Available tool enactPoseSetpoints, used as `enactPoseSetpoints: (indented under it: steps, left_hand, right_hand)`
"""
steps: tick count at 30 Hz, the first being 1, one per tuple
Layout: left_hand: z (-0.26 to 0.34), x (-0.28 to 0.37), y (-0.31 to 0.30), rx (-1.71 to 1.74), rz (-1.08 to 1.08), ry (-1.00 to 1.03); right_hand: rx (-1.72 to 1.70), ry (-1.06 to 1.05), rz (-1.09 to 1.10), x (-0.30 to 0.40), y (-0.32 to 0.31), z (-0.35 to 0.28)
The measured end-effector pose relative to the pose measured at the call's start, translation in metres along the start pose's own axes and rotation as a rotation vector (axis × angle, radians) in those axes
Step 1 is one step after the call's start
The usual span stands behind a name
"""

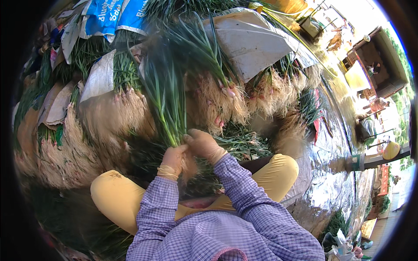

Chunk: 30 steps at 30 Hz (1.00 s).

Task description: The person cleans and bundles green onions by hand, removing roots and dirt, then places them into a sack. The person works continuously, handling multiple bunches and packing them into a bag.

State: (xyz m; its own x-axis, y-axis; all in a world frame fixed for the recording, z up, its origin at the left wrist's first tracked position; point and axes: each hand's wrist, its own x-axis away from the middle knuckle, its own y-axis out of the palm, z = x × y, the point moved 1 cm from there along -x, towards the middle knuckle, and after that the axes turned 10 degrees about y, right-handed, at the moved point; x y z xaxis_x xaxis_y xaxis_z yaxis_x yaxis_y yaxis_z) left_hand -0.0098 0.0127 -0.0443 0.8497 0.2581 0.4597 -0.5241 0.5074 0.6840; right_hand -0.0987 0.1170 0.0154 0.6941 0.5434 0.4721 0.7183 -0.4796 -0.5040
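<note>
Both gloved hands meet in front of my lap on one bunch of green onions (165,111), leaves pointing away and pale roots hanging towards me. My left hand (173,160) is closed round the lower stems. Against its upper right side, my right hand (201,143) has its fingers at the base of the same bunch; what exactly they pinch is hidden. Just beyond lies a pile of green onions with pinkish bulbs and long tan roots (225,101). Loose green leaves (245,142) lie under and behind my hands.
Rooted bunches (120,104) line the left, partly under pale sacking (98,78). A grey-white sheet (251,39) covers onions ahead; blue printed sacks (104,16) lie at upper left. Wet ground (329,169) stretches right, with carts, a pole (362,161) and a person (377,105) farther off.
</note>
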Motion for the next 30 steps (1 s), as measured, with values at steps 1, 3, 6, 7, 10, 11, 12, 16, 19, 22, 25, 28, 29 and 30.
enactPoseSetpoints:
  steps: [1, 3, 6, 7, 10, 11, 12, 16, 19, 22, 25, 28, 29, 30]
  left_hand:
    - [0.009, 0.011, 0.008, -0.044, 0.021, 0.033]
    - [0.019, 0.024, 0.016, -0.030, 0.033, 0.040]
    - [0.019, 0.024, 0.014, 0.002, 0.021, 0.051]
    - [0.015, 0.024, 0.008, -0.016, 0.002, 0.034]
    - [0.010, 0.036, 0.005, -0.043, 0.008, 0.024]
    - [0.007, 0.034, 0.006, -0.077, -0.013, 0.033]
    - [0.007, 0.031, 0.008, -0.114, -0.037, 0.051]
    - [0.005, 0.027, 0.004, -0.072, 0.033, 0.051]
    - [0.003, 0.025, 0.005, 0.109, 0.080, -0.014]
    - [0.004, 0.027, -0.002, 0.203, 0.010, -0.090]
    - [0.009, 0.033, 0.023, 0.210, 0.115, -0.074]
    - [0.005, 0.031, 0.018, 0.205, 0.055, -0.109]
    - [0.002, 0.030, 0.015, 0.213, 0.019, -0.116]
    - [0.003, 0.035, 0.021, 0.222, 0.007, -0.159]
  right_hand:
    - [0.077, 0.015, -0.052, -0.008, 0.003, 0.001]
    - [0.406, -0.148, 0.130, -0.009, 0.016, 0.003]
    - [0.453, -0.245, 0.429, -0.019, 0.026, 0.017]
    - [0.395, -0.254, 0.534, -0.022, 0.026, 0.020]
    - [-0.307, 0.015, 0.359, -0.007, 0.013, 0.008]
    - [-0.316, -0.053, 0.357, -0.009, 0.019, 0.003]
    - [-0.227, -0.122, 0.443, -0.022, 0.019, -0.004]
    - [-0.043, 0.013, 0.547, -0.019, 0.017, -0.011]
    - [-1.049, -0.097, 0.396, -0.015, 0.049, -0.017]
    - [-1.407, 0.150, 0.079, -0.030, 0.029, -0.008]
    - [-1.639, 0.333, -0.025, -0.045, 0.022, 0.006]
    - [-1.597, 0.356, -0.013, -0.043, 0.024, 0.010]
    - [-1.601, 0.343, 0.059, -0.055, 0.016, 0.024]
    - [-1.611, 0.321, 0.145, -0.071, -0.002, 0.051]
